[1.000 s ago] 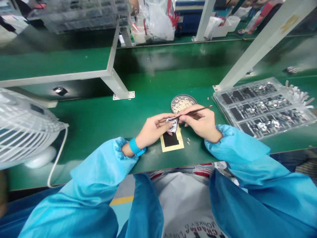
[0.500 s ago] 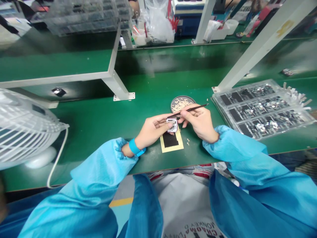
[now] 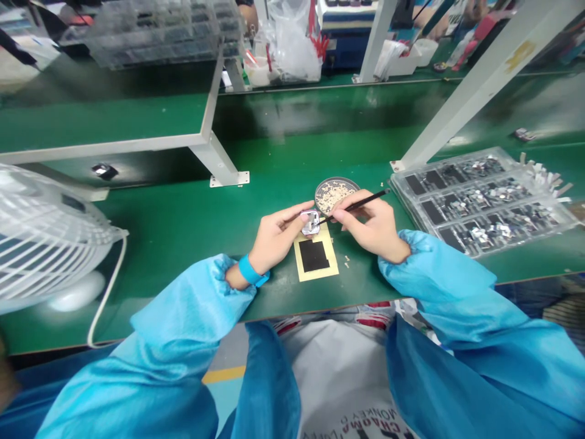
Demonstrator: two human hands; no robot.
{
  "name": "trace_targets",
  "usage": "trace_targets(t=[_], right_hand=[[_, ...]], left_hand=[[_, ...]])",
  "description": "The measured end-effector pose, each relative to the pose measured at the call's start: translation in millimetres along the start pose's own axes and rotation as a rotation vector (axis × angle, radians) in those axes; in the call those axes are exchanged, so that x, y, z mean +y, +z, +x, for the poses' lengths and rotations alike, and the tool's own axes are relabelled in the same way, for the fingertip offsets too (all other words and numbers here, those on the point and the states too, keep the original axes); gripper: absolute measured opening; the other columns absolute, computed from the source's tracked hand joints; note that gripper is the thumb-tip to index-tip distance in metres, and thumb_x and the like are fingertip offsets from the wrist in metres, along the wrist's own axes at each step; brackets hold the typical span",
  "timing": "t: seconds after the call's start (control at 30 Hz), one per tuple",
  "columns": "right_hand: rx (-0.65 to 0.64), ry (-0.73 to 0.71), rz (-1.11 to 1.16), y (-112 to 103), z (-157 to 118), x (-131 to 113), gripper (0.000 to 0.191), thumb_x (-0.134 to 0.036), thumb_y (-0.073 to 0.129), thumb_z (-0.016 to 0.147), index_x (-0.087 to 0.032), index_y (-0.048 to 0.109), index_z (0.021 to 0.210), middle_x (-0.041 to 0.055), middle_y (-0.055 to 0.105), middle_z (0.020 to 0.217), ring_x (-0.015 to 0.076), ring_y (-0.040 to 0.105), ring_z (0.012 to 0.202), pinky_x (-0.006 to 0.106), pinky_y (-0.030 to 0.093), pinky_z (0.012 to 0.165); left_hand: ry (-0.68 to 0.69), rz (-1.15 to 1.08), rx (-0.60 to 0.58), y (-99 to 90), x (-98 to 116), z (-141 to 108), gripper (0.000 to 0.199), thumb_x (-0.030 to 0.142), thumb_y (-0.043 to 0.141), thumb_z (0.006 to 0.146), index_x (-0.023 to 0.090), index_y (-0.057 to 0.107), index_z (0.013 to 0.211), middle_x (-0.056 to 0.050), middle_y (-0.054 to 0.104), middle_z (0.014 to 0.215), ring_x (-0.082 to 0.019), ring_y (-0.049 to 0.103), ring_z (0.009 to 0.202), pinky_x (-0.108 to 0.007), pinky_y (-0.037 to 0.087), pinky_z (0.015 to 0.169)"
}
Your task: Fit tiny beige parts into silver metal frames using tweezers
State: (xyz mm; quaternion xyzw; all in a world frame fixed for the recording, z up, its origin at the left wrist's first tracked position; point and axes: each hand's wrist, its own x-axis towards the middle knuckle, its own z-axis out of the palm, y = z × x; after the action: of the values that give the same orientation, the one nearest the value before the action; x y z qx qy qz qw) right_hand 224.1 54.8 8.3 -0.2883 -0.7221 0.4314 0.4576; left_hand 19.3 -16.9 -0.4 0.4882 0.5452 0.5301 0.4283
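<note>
The left hand (image 3: 276, 239) and right hand (image 3: 372, 224) meet just above a cream card with a black square centre (image 3: 314, 256), which lies flat on the green counter (image 3: 137, 222). A small square metal frame (image 3: 311, 222) is held in the air just over the card's top edge, not resting on it. The left hand's grip is clamped on the frame, thumb and fingers pinched at its sides, a hold that seems to keep its face open and steady.

The right hand's grip is clamped on slender dark tweezers (image 3: 356, 206), held like a pen, with the tip reaching in at the frame's edge. Whether the tip touches the frame is too small to tell. Both hands rest close together over the card, probably to keep such fine work steady.

A round dish of small pale pieces (image 3: 336, 194) sits just beyond the card, within easy reach of both hands. A few pale crumbs (image 3: 346, 261) lie just to the right of the card. Further right of the card, a clear compartment tray (image 3: 479, 201) holds rows of dark and silvery parts. Well to the left of the card, a white desk fan (image 3: 46, 238) faces toward the hands, perhaps to move air over the person at work.
</note>
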Motion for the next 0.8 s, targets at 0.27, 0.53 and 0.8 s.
trace_targets(t=[0.27,0.53,0.8], right_hand=[[-0.226,0.17,0.343,-12.8,17.9,5.2,0.034,-0.048,0.077,0.087,-0.019,0.06,0.09,0.0075,0.076,0.093,0.0157,0.072,0.07,0.023,0.053,0.047],[0.082,0.15,0.089,-69.3,-0.4,-18.8,0.037,-0.059,0.052,0.1,-0.024,0.054,0.091,-0.0051,0.055,0.06,0.0133,0.057,0.054,0.029,0.051,0.057],[0.4,0.372,-0.993,-221.8,18.7,36.9,0.031,-0.037,0.078,0.079,-0.015,0.074,0.101,0.0013,0.06,0.071,0.0185,0.055,0.069,0.036,0.047,0.073]], left_hand=[[-0.099,-0.043,-0.015,-8.7,-6.7,9.4,0.044,0.044,0.072,0.089,0.018,0.076,0.124,-0.009,0.079,0.096,-0.007,0.046,0.05,-0.022,0.035,0.044],[-0.048,-0.074,-0.01,-15.6,-7.9,20.3,0.067,0.028,0.086,0.072,0.018,0.065,0.134,-0.011,0.076,0.112,-0.017,0.072,0.081,-0.02,0.052,0.056],[-0.151,0.014,-0.066,-10.5,-6.3,15.7,0.042,0.045,0.082,0.079,0.013,0.071,0.105,-0.011,0.076,0.095,-0.014,0.067,0.062,-0.021,0.047,0.048]])
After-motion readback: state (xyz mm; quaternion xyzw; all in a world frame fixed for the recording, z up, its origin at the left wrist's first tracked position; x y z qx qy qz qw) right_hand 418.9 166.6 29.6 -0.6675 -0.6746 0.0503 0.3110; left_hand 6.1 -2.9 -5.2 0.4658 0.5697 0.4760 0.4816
